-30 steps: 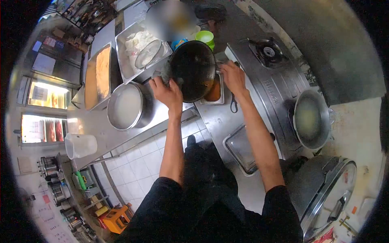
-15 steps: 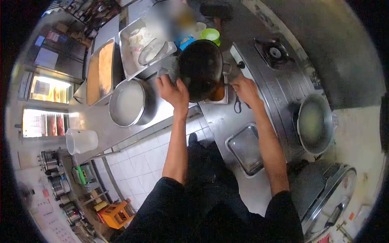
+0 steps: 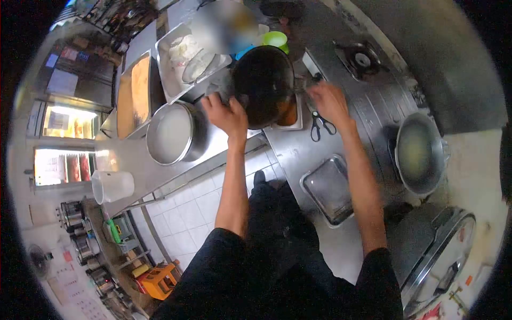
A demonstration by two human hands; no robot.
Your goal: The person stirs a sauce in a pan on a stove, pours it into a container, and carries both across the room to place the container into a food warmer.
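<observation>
A dark wok point(image 3: 262, 85) hangs tilted on its side above a metal container point(image 3: 292, 127) with orange-brown contents, which it partly covers. My left hand point(image 3: 228, 114) is closed on the wok's near-left rim, with a grey cloth point(image 3: 221, 82) between hand and wok. At the wok's right side is my right hand point(image 3: 329, 101), blurred, its fingers drawn together around a thin greyish thing that I cannot make out. Black-handled scissors point(image 3: 321, 128) lie on the steel counter just below that hand.
A round pot point(image 3: 170, 133) with whitish contents and a white plastic jug point(image 3: 113, 185) stand to the left. Steel trays point(image 3: 162, 69) lie behind them. To the right are a gas burner point(image 3: 360, 58), a large metal bowl point(image 3: 417, 154) and a glass-topped tray point(image 3: 328, 189).
My right hand has lifted up and slightly right, uncovering more of the scissors. The left hand still grips the wok, which has barely moved. The view has shifted a little.
</observation>
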